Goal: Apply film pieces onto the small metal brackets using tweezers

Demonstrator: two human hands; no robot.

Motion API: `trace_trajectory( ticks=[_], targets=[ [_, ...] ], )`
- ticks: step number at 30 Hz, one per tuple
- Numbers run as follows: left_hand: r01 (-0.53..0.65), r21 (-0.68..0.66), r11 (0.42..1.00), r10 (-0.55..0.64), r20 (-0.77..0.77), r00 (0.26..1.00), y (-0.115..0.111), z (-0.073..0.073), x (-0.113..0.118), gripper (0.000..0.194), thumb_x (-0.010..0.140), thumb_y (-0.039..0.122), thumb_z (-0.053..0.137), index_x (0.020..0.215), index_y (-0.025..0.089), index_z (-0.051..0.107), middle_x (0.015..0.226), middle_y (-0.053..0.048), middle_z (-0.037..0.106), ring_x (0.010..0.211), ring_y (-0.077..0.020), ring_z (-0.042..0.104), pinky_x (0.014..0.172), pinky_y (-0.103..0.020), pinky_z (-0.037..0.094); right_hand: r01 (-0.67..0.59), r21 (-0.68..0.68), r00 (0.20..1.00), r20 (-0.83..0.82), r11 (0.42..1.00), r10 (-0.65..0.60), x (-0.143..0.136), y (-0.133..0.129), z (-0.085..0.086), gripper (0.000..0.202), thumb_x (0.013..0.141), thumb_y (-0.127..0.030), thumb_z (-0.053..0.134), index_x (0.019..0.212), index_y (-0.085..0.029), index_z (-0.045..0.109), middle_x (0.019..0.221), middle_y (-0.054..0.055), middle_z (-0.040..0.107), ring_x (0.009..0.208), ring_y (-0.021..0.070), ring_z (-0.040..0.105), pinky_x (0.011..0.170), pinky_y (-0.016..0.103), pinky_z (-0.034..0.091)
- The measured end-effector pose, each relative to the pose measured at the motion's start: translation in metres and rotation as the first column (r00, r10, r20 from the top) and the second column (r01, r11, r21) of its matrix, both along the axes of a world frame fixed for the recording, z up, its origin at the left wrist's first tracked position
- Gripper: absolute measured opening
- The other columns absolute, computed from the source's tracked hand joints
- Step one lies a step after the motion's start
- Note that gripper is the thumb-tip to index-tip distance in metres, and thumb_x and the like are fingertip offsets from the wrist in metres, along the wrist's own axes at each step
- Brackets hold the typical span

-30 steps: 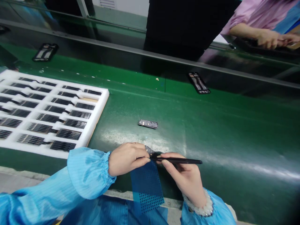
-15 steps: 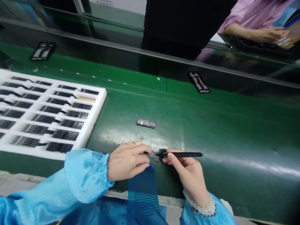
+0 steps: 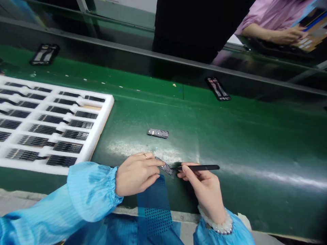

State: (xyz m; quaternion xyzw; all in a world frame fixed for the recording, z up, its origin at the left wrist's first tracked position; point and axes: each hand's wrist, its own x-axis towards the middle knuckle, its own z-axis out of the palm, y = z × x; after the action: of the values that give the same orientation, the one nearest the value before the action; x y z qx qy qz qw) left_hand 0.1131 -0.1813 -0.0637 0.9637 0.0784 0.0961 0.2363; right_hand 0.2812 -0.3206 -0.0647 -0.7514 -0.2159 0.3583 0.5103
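Supporting your work: one green table. Foam tray: left, apart from your hands. Left hand: index fingertip on the small board, steadying it; whether anything grips its covered end, you cannot tell from here. Press lightly. Right hand: thumb and fingers pinching the black tool, best held low. Tool tip: at the board's near-right end; ease, don't force. Small board: on the table, slanted between your hands.

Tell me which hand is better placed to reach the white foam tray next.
Probably the left hand: it is nearer the white foam tray and holds no tool, though its fingertips touch a small dark-grey circuit board. The right hand is farther off, holding a slim black tool.
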Motion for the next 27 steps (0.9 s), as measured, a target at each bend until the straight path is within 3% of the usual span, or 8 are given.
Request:
trace_trajectory(
  ticks=[27],
  targets=[
    [-0.011,-0.015,1.0,0.011,0.003,1.0,-0.0004,0.0019,-0.0001,0.026,0.091,0.024,0.043,0.077,0.019,0.064,0.113,0.004,0.065,0.091,-0.0157,0.059,0.078,-0.029,0.044,-0.065,-0.002,0.997,0.046,0.998,0.065,-0.0006,0.0026,0.0004,0.03,0.07,-0.043,0.07,0.081,-0.015,0.07,0.066,0.006,0.071,0.059,0.0197,0.068,0.057,0.03,0.057]
  ],
)
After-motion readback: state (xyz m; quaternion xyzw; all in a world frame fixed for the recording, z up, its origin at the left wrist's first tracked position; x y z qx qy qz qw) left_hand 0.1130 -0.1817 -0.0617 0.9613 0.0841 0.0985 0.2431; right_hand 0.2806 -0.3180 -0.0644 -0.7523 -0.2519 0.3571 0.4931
